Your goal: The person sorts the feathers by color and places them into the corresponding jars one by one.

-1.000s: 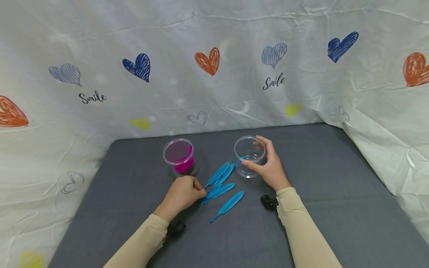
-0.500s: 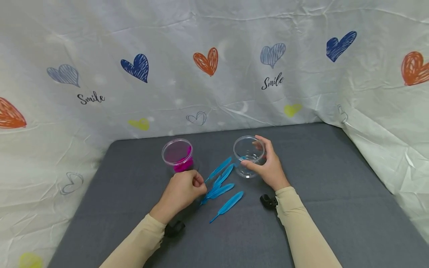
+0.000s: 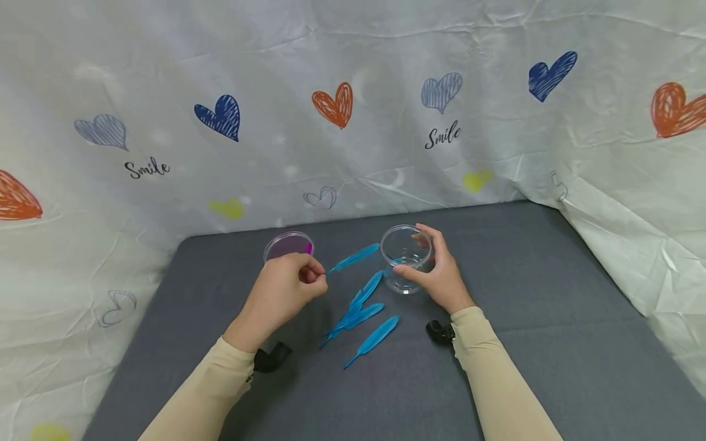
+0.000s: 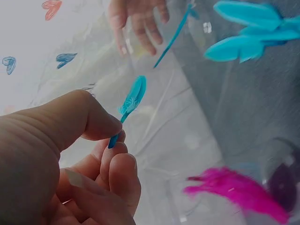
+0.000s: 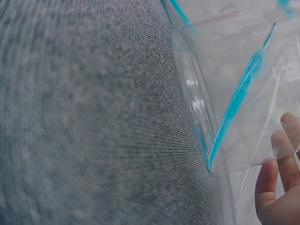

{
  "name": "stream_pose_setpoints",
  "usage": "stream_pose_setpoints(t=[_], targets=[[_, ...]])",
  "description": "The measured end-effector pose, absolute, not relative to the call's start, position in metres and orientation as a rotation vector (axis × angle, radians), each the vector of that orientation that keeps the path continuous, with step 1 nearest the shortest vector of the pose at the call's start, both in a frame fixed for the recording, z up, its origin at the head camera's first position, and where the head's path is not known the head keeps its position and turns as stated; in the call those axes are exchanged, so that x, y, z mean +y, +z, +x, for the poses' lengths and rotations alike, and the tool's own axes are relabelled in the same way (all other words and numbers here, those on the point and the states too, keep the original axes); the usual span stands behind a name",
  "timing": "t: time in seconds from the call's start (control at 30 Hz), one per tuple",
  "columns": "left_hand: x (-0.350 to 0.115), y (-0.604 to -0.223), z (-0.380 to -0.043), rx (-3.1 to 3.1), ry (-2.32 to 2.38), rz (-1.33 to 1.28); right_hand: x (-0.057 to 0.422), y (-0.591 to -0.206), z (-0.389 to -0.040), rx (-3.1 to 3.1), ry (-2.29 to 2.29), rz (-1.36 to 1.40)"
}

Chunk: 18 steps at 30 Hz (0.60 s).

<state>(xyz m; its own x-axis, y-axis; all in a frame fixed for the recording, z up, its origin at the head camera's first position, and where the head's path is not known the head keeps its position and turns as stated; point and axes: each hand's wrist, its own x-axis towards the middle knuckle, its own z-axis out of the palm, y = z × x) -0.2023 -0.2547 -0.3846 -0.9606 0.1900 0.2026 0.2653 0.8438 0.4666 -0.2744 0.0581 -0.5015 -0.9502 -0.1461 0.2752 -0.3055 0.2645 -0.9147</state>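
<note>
My left hand point(image 3: 281, 288) pinches a blue feather point(image 3: 355, 256) by its quill between thumb and forefinger. The feather is raised above the table, its vane pointing right toward a clear plastic cup point(image 3: 405, 286). My right hand point(image 3: 441, 278) grips that cup from the right, thumb in front and fingers behind. Through the cup's wall in the right wrist view, another blue feather point(image 5: 236, 101) leans at a slant. Several blue feathers point(image 3: 353, 316) overlap on the table between the hands, and one point(image 3: 379, 335) lies apart, nearer me.
Behind my left hand stands a second clear cup point(image 3: 288, 235), partly hidden, with magenta feathers point(image 4: 239, 190) in it. A dark grey cloth point(image 3: 551, 343) covers the table. A white curtain point(image 3: 386, 37) printed with hearts hangs along the back and sides.
My left hand has lifted one blue feather off the group and moved up and slightly left, now overlapping the magenta feathers' cup. My right hand keeps its grip on the other cup.
</note>
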Motion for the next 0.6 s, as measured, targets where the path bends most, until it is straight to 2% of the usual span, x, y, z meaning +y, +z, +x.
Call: stream_pose_setpoints(t=[0.27,0.6], targets=[[-0.251,-0.359,-0.216,-2.842,-0.732,-0.347,0.06,-0.501,-0.276,-2.389,1.768,0.422],[-0.214,-0.34,-0.235,-2.872,-0.758,-0.484,0.061,-0.504,-0.276,-2.391,1.777,0.452]])
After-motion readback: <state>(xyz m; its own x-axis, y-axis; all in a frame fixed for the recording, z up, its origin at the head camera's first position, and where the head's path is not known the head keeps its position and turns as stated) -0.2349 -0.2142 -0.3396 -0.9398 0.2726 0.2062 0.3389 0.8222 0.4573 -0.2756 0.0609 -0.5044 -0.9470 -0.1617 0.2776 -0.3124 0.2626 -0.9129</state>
